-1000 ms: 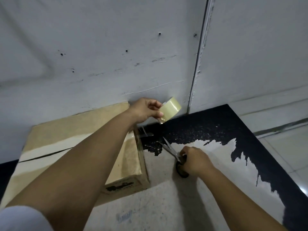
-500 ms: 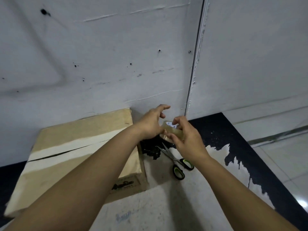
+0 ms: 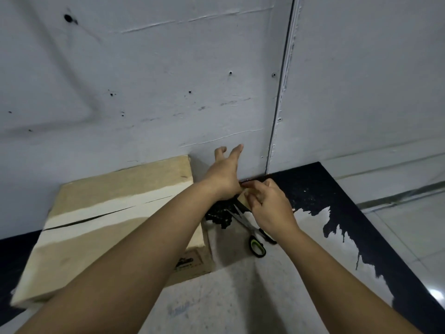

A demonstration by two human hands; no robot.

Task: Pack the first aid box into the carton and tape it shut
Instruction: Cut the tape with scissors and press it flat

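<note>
Left hand (image 3: pixel 224 175) splayed wide, right hand (image 3: pixel 268 206) pinching the tape roll (image 3: pixel 243 198) between them

I see the carton (image 3: pixel 101 213) lying flat on the table at my left, against the wall. It is brown, its top flaps are closed, and a pale strip of tape (image 3: pixel 108 208) runs along the dark seam.

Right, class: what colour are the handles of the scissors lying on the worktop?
Black with green trim, on the metal-bladed scissors; seen in the head view.
</note>
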